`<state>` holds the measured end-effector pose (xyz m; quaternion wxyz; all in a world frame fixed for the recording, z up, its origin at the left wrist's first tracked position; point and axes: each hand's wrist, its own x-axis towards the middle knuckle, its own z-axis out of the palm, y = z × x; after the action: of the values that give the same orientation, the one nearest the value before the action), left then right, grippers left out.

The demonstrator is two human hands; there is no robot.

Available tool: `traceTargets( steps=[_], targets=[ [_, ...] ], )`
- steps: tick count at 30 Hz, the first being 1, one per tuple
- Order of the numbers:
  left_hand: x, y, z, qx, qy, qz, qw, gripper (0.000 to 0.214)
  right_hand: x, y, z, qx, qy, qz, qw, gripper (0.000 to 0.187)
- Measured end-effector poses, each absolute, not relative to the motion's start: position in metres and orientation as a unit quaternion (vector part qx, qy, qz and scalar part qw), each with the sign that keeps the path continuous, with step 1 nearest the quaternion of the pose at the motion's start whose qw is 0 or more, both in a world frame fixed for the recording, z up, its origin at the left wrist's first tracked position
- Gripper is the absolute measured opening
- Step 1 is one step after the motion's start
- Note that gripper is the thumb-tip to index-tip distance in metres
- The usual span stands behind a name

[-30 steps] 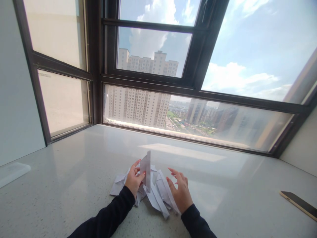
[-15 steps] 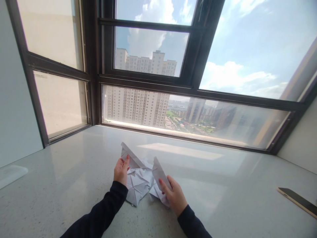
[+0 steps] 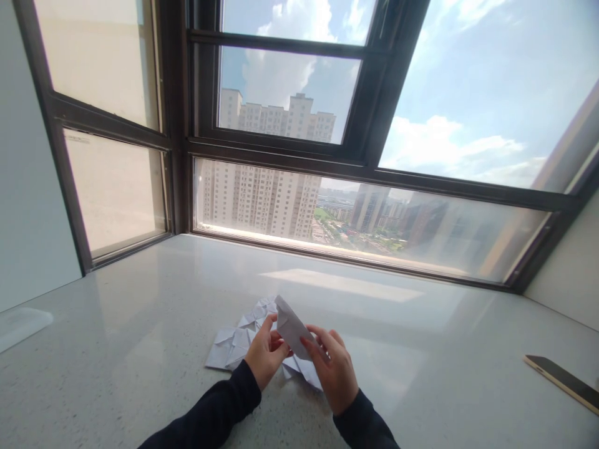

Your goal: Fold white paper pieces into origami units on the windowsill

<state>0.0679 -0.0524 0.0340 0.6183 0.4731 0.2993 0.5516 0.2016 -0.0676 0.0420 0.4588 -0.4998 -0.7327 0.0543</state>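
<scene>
A creased white sheet of folded paper [image 3: 234, 346] lies on the pale speckled sill top [image 3: 140, 349] in front of me. My left hand [image 3: 266, 359] and my right hand [image 3: 333, 369] meet above it, both in dark sleeves. Together they pinch one raised flap of the paper [image 3: 290, 325], which stands up tilted between the fingertips. The left fingers curl in from the left side; the right thumb and fingers close on the flap's lower right edge. The rest of the sheet is partly hidden under the hands.
A phone [image 3: 564, 381] with a gold edge lies at the right. A flat translucent piece [image 3: 21, 327] lies at the far left edge. Dark-framed windows [image 3: 369, 171] run along the back of the sill; a wall stands on the left.
The hands were apart, each lifting its own flap of the paper. They have come together, and both now hold a single raised flap at the middle.
</scene>
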Motion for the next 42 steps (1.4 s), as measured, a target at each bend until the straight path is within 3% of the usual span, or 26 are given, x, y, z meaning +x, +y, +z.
traceTargets(
  steps=[7,15,24,30,36,38,42],
  targets=[
    [0.063,-0.057,0.038,0.492,0.274,0.519,0.643,0.043,0.206,-0.062,0.039,-0.528,-0.723,0.026,0.445,0.027],
    [0.065,-0.053,0.031,0.48,0.304,0.525,0.634,0.055,0.208,-0.06,0.035,-0.533,-0.726,0.045,0.432,0.026],
    [0.064,-0.05,0.028,0.495,0.3,0.546,0.606,0.047,0.208,-0.058,0.035,-0.533,-0.717,0.032,0.448,0.022],
    [0.066,-0.051,0.028,0.469,0.309,0.55,0.618,0.046,0.208,-0.058,0.033,-0.513,-0.695,0.122,0.488,0.02],
    [0.061,-0.044,0.032,0.439,0.34,0.566,0.61,0.041,0.21,-0.055,0.033,-0.531,-0.692,0.063,0.485,0.025],
    [0.054,-0.038,0.035,0.414,0.354,0.601,0.585,0.036,0.212,-0.053,0.029,-0.558,-0.689,0.042,0.461,0.031],
    [0.043,-0.029,0.034,0.349,0.372,0.665,0.545,0.029,0.213,-0.053,0.02,-0.594,-0.735,0.011,0.327,0.039]
  ],
)
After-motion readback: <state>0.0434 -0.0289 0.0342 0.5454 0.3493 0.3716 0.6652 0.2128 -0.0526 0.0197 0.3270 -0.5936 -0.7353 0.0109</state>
